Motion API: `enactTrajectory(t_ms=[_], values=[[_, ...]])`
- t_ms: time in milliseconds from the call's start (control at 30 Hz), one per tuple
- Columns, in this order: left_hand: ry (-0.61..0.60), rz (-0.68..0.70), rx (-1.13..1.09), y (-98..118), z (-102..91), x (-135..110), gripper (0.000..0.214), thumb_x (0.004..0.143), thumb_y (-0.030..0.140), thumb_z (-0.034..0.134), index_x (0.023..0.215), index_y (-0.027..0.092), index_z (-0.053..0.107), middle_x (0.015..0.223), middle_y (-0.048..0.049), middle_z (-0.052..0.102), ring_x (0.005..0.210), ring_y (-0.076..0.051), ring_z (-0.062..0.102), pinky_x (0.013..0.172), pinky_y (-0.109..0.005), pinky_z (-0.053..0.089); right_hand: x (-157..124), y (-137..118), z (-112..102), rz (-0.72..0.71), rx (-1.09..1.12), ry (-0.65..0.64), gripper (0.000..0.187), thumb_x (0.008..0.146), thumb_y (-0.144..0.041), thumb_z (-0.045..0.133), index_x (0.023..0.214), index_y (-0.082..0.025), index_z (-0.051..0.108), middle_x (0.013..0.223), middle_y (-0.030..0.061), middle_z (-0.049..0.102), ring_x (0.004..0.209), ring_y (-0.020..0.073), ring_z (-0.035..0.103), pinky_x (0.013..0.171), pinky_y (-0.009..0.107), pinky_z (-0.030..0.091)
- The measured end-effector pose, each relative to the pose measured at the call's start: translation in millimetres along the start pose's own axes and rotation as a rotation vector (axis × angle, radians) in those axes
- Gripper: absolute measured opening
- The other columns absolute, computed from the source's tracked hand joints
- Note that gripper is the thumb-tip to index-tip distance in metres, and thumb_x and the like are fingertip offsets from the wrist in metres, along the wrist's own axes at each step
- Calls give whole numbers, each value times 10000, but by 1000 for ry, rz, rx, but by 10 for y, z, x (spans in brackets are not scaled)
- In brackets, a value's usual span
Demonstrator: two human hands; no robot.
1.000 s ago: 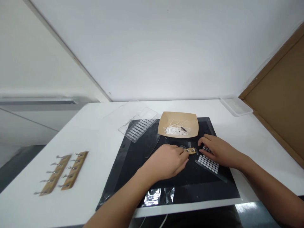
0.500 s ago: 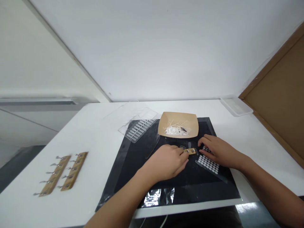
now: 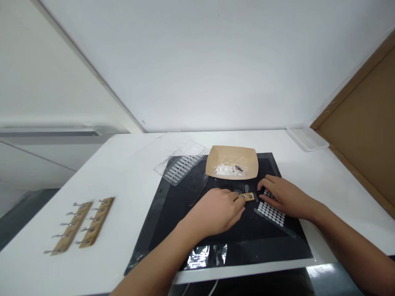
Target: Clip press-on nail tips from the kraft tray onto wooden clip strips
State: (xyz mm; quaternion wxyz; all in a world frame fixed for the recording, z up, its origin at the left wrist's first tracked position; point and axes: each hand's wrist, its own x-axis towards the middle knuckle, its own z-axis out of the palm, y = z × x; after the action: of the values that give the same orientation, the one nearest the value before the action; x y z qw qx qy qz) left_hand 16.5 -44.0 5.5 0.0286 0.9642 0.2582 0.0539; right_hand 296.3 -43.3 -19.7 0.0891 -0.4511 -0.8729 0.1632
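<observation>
My left hand point(image 3: 220, 209) is closed around the near end of a narrow wooden strip point(image 3: 249, 196) with small shiny metal-looking pieces on top; the fingers cover the rest of it. Just right of the strip, my right hand point(image 3: 285, 197) lies over a sheet of white oval dots point(image 3: 271, 213), its curved fingers and thumb apart. I cannot make out anything between them. A small clear piece point(image 3: 246, 188) and a dark piece point(image 3: 256, 197) lie by the strip's far end. Everything rests on a black mat point(image 3: 185, 222).
A cardboard tray point(image 3: 212, 158) with white sticks and scraps stands behind the hands. Clear plastic sheets with white tabs point(image 3: 182, 168) lie left of it. Two wooden strips point(image 3: 96, 224) with several protruding metal-looking pieces sit at left. A translucent tray point(image 3: 307, 139) is at back right.
</observation>
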Motion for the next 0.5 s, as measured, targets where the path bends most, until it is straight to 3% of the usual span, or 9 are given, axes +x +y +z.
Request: enactTrajectory(t_ms=[500], values=[[-84, -117, -64, 57, -90, -26, 183, 1032, 306, 536, 1097, 178, 649, 899, -49, 712, 758, -232, 693, 655, -343, 535, -6, -18, -23, 10, 10, -6, 127, 1028, -281, 589, 1149, -242, 592, 1103, 74, 663, 985, 255, 643, 840, 395, 508]])
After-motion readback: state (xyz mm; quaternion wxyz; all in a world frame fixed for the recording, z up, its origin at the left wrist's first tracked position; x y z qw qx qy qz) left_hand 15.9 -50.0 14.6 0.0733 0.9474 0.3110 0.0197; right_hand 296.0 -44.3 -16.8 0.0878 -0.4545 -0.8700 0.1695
